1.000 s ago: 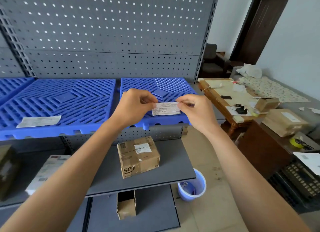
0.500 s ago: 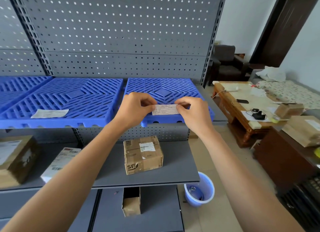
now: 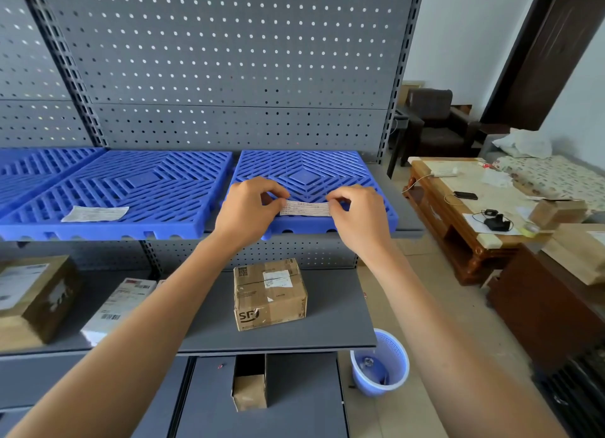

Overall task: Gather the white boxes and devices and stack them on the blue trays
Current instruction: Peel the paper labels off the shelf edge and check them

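Observation:
A small white paper label (image 3: 305, 207) lies stretched over the front edge of the right blue tray (image 3: 307, 170). My left hand (image 3: 247, 210) pinches its left end and my right hand (image 3: 358, 213) pinches its right end. To the left sits the middle blue tray (image 3: 137, 182) with another paper slip (image 3: 95, 213) on it. A third blue tray (image 3: 29, 169) shows at the far left. On the grey shelf below stand a brown SF carton (image 3: 270, 293), a white flat box (image 3: 119, 301) and a brown box (image 3: 31, 298).
Grey pegboard (image 3: 229, 61) backs the shelving. An open carton (image 3: 250, 387) sits on the lowest shelf, beside a pale blue basket (image 3: 379, 370) on the floor. At right are a wooden table (image 3: 458, 205) with cables and boxes, a dark cabinet (image 3: 543, 306) and an armchair (image 3: 432, 123).
Both hands have carried the label forward and down onto the right tray's front edge. The view has shifted left, showing more of the shelving.

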